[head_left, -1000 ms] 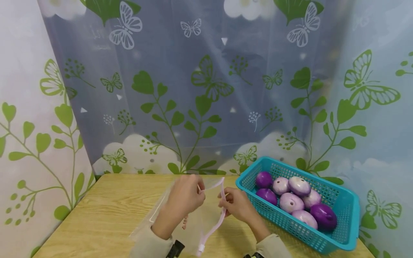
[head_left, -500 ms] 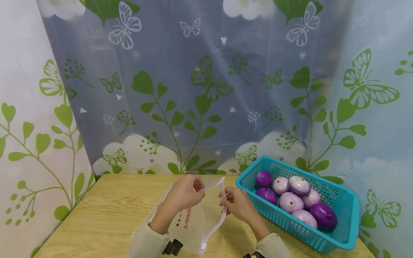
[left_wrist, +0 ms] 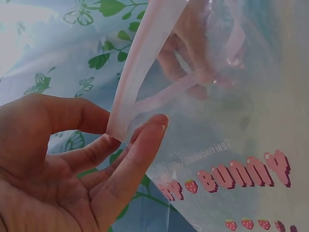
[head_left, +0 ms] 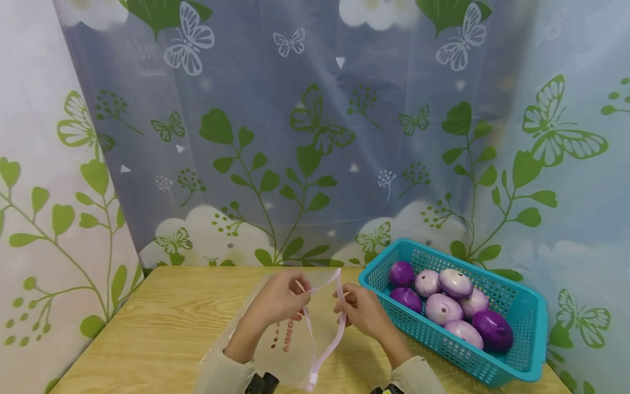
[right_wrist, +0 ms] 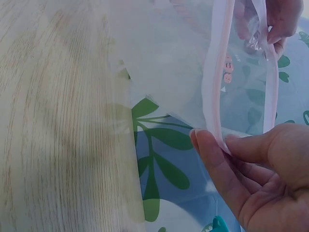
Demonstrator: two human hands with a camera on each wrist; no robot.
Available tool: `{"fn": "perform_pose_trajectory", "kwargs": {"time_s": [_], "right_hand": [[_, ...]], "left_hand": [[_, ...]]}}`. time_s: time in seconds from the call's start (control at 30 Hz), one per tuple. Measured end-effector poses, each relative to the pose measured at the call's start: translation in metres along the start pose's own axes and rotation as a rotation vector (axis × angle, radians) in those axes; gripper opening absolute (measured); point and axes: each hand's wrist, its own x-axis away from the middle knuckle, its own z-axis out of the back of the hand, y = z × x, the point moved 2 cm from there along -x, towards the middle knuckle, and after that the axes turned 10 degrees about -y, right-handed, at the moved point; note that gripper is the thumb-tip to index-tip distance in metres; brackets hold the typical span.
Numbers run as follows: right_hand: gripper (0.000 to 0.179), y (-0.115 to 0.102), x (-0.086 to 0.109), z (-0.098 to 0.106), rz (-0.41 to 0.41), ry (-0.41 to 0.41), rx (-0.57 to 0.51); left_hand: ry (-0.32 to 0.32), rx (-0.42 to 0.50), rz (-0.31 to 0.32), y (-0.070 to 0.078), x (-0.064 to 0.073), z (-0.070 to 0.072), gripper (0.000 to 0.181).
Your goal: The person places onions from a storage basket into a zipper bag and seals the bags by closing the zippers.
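A clear zip bag [head_left: 297,358] with pink lettering and small strawberries printed on it is held over the table, its pink-edged mouth spread apart toward the right. My left hand [head_left: 278,298] pinches one side of the mouth; in the left wrist view its fingertips sit at the lower end of the pink zip strip [left_wrist: 133,72]. With thumb and fingers, my right hand [head_left: 364,312] pinches the opposite strip, also seen in the right wrist view as a strip [right_wrist: 217,72] above the thumb. A zip slider [head_left: 313,378] hangs at the mouth's near end.
Right of my right hand stands a turquoise perforated basket [head_left: 534,328]. Several glossy purple and pale-pink onion-like vegetables [head_left: 444,308] lie inside it. The wood-grain table [head_left: 162,317] ends against a butterfly-and-leaf patterned curtain [head_left: 315,191].
The bag's mouth has spread wider, with a gap between its two pink strips. My left hand has shifted slightly, uncovering more printed lettering. The right hand stays almost where it was.
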Motion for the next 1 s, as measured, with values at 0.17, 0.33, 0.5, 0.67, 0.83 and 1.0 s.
{"fn": "perform_pose_trajectory", "kwargs": {"time_s": [0.17,0.33,0.5,0.67,0.83,1.0], "right_hand": [[0.013,0.001,-0.001,0.0,0.002,0.01,-0.005],[0.013,0.002,-0.001,-0.001,0.0,0.011,0.017],[0.012,0.003,-0.003,-0.002,-0.008,0.004,0.027],[0.012,0.004,-0.003,-0.003,-0.016,0.004,0.021],[0.013,0.003,-0.002,-0.002,-0.011,0.013,0.009],[0.014,0.004,-0.002,-0.002,-0.013,0.026,0.015]], "left_hand": [[0.0,0.055,0.018,-0.003,0.003,-0.002,0.008],[0.011,0.16,0.018,-0.007,0.006,-0.005,0.011],[0.034,0.235,0.004,-0.012,0.007,-0.009,0.011],[0.061,0.262,-0.002,-0.014,0.007,-0.011,0.012],[0.068,0.279,-0.006,-0.016,0.006,-0.014,0.013],[0.076,0.29,-0.007,-0.019,0.005,-0.014,0.013]]}}
